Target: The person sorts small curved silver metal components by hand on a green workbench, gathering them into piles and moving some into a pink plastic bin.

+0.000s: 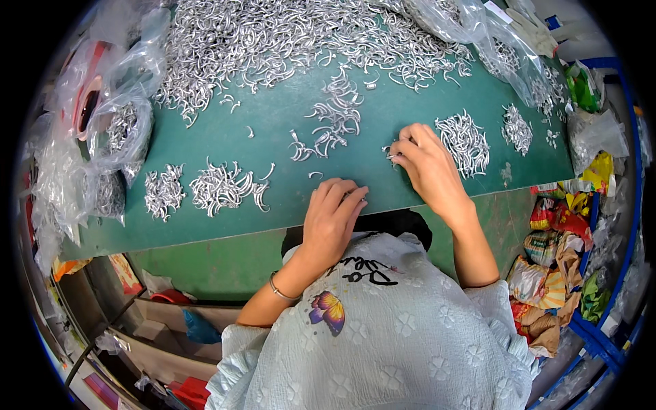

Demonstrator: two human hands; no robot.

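My left hand [333,217] rests near the front edge of the green table [273,137], fingers curled over a small silver hook held at the fingertips. My right hand [425,164] lies a little farther out, its fingertips pinching a few small silver metal hooks [389,154] against the tabletop. A sorted heap of hooks [465,142] lies just right of that hand. A loose trail of hooks [331,116] runs ahead of both hands. A very large pile of hooks [294,34] covers the far side of the table.
Two small hook heaps [164,193] [225,186] lie at the left front. Clear plastic bags with hooks [119,130] crowd the left edge, and more bags [506,48] sit at the far right. Colourful wrappers [553,266] fill a blue crate at the right. Cardboard boxes [164,321] stand under the table.
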